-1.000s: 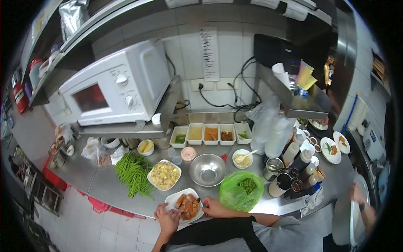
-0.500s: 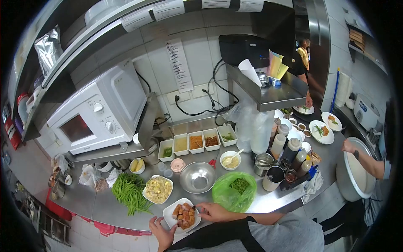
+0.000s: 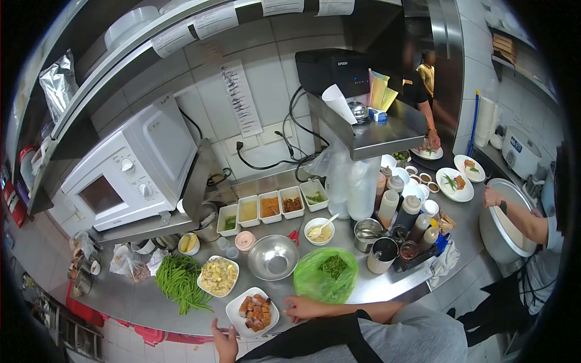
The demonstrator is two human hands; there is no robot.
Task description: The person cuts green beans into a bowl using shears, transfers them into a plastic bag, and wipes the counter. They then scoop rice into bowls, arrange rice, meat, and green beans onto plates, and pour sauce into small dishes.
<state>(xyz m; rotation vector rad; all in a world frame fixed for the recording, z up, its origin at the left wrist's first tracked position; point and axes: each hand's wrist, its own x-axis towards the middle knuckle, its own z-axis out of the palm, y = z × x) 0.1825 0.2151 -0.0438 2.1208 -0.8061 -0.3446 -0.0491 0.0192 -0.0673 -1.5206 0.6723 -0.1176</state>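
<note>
A white square bowl (image 3: pixel 231 310) stands near the counter's front edge with browned, crisp-skinned meat pieces (image 3: pixel 256 312) in it. To its lower left is my left hand (image 3: pixel 226 342), open and apart from the bowl, fingers pointing up. My right hand (image 3: pixel 304 307) rests just right of the bowl, with fingers loosely bent and nothing seen in them. Behind the bowl are a steel mixing bowl (image 3: pixel 272 259) and a white dish of chunky yellowish salad (image 3: pixel 219 276). A green plastic bag (image 3: pixel 307 279) with chopped greens lies beyond my right forearm.
Long green beans (image 3: pixel 180 279) are heaped on the left. White ingredient tubs (image 3: pixel 249 210) line the wall, near red-handled scissors (image 3: pixel 294 236). Squeeze bottles (image 3: pixel 388 207) stand on the right. A microwave (image 3: pixel 130 166) sits on a shelf. A co-worker's arm (image 3: pixel 525 222) reaches over a large tub (image 3: pixel 491 236).
Both hands have come off the white bowl: my left hand has moved down and left, my right hand slightly away from the rim. The camera view has turned a little right.
</note>
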